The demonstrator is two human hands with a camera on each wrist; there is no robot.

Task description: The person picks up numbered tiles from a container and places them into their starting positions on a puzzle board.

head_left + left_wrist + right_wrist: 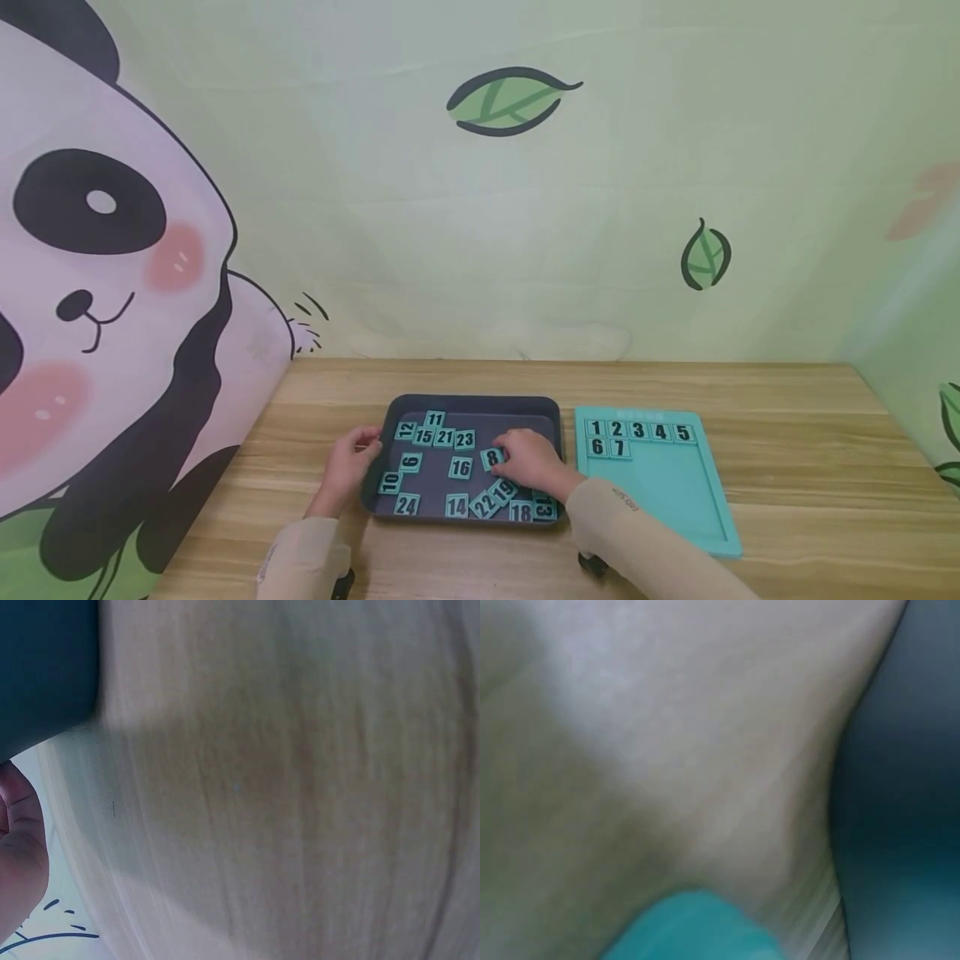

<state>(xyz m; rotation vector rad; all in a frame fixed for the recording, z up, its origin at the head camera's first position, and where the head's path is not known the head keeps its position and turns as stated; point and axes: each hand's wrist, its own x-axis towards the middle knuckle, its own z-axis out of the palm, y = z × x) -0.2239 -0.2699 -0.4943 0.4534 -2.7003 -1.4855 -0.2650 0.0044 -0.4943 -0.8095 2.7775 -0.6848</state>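
Observation:
A dark shallow tray [480, 404] holds several teal number tiles with black digits, some straight and some turned. My right hand [532, 460] reaches over the tray's right side and pinches the number 8 tile [491, 458] with thumb and fingertips. My left hand [348, 467] grips the tray's left rim; its fingertips are partly hidden behind the tray wall [49, 667] in the left wrist view. Right of the tray lies a teal board [667, 492], with tiles 1 to 5 in its top row and 6 and 7 below. The right wrist view shows neither hand.
Near the right hand lie the 16 tile [461, 467] and the 19 tile [503, 490]. Both tray and board rest on a wooden table [465, 567]. Behind stands a pale green backdrop [360, 208] with a panda and leaves printed on it.

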